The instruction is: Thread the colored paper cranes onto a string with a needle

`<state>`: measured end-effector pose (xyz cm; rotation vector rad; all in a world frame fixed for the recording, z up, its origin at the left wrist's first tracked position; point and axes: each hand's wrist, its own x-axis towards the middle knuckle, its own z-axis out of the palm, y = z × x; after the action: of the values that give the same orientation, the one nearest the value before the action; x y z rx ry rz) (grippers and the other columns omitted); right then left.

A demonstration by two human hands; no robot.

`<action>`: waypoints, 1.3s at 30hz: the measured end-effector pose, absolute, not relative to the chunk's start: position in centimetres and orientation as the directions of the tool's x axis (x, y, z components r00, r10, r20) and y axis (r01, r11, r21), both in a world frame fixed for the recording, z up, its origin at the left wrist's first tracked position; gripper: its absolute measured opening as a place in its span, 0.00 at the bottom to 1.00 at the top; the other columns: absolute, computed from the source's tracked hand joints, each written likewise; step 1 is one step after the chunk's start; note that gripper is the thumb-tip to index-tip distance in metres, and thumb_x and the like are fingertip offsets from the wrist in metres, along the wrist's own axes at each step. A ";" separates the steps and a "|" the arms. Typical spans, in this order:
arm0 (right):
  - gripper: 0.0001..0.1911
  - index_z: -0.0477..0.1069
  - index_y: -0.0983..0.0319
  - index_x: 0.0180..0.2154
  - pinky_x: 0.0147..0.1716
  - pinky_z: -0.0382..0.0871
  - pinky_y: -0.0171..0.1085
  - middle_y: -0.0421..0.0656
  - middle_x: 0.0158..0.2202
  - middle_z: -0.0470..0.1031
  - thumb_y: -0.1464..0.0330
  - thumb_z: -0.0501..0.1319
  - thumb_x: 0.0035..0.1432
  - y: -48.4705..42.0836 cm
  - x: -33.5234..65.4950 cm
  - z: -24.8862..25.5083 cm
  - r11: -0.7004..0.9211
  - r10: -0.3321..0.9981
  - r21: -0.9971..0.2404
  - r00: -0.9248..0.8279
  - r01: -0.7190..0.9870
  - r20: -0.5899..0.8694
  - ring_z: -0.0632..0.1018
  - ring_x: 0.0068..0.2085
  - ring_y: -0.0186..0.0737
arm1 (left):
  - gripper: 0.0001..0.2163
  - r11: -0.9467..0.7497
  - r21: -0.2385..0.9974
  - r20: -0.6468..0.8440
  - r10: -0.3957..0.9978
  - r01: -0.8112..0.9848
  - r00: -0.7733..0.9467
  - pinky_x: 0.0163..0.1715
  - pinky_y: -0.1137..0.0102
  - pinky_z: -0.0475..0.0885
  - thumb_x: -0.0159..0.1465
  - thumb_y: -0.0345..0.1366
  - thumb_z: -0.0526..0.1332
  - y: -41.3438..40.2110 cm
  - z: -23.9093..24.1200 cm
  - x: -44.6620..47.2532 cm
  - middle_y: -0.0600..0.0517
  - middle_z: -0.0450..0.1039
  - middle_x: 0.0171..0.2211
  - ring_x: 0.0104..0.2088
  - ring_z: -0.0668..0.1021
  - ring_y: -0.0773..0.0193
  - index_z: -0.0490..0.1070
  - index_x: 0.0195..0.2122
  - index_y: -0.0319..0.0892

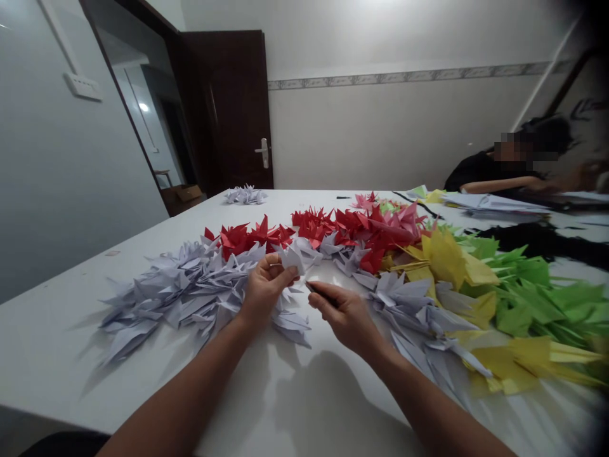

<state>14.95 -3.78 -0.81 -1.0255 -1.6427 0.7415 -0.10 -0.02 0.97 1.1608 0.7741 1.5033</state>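
Between the thumb and fingers of my left hand (264, 289) is a white folded-paper flower (292, 257). My right hand (346, 320) grips a thin dark pen-like tool (323, 294), its tip pointing left toward the flower, just short of it. Whether the tip touches the paper I cannot tell. A heap of white paper flowers (190, 295) spreads to the left of and under my left hand. Red paper flowers (316, 226) lie in a row beyond both hands. More white folded pieces (413, 301) sit right of my right hand.
Yellow folded papers (450, 260) and green ones (542, 279) crowd the right side of the white table (295, 387). At the back left lies a small white pile (245, 195). A person (480, 171) in dark clothing leans over papers (495, 203) at the far right.
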 end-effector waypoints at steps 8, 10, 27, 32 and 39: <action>0.12 0.76 0.62 0.40 0.35 0.69 0.36 0.44 0.35 0.79 0.66 0.58 0.56 -3.5 15.4 -0.9 0.519 0.845 -0.725 -0.141 0.453 0.516 0.77 0.34 0.39 | 0.16 -0.513 0.855 0.517 0.855 0.081 -0.040 0.33 0.70 0.70 0.53 0.38 0.64 0.2 1.0 -0.9 0.52 0.73 0.29 0.30 0.75 0.64 0.67 0.41 0.40; 0.12 0.75 0.62 0.41 0.37 0.69 0.37 0.45 0.37 0.79 0.66 0.60 0.55 -3.5 15.6 -1.0 0.513 0.842 -0.672 -0.160 0.533 0.515 0.78 0.37 0.41 | 0.13 -0.590 0.745 0.623 0.782 0.311 -0.011 0.38 0.68 0.69 0.54 0.36 0.62 0.5 1.0 -1.4 0.50 0.74 0.34 0.36 0.75 0.61 0.70 0.41 0.41; 0.12 0.75 0.60 0.38 0.29 0.59 0.36 0.48 0.37 0.76 0.62 0.62 0.51 -2.8 21.5 2.0 -0.019 0.959 -0.163 0.064 0.987 0.276 0.76 0.38 0.45 | 0.15 -0.755 0.409 0.839 0.532 0.514 0.115 0.42 0.66 0.70 0.51 0.22 0.52 1.2 1.0 -2.7 0.52 0.75 0.33 0.37 0.75 0.61 0.74 0.32 0.43; 0.06 0.77 0.61 0.29 0.25 0.56 0.35 0.49 0.33 0.74 0.71 0.61 0.50 -2.7 21.5 0.8 -0.024 0.972 -0.056 0.036 0.998 0.231 0.76 0.33 0.43 | 0.11 -0.804 0.385 0.829 0.517 0.453 0.214 0.42 0.64 0.70 0.55 0.23 0.55 0.3 0.6 -1.7 0.50 0.75 0.34 0.39 0.75 0.61 0.73 0.32 0.43; 0.08 0.77 0.60 0.30 0.25 0.59 0.34 0.47 0.34 0.73 0.72 0.58 0.52 -2.6 20.4 0.8 0.082 0.908 -0.169 -0.004 0.982 0.419 0.75 0.34 0.42 | 0.10 -0.836 0.362 0.821 0.495 0.412 0.285 0.42 0.63 0.71 0.59 0.25 0.55 -0.8 0.3 -0.6 0.48 0.75 0.36 0.40 0.75 0.60 0.73 0.36 0.43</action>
<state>20.38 -2.56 0.80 -1.8627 -1.9500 -0.2384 -0.60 -0.81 0.31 2.4537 0.8680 1.6140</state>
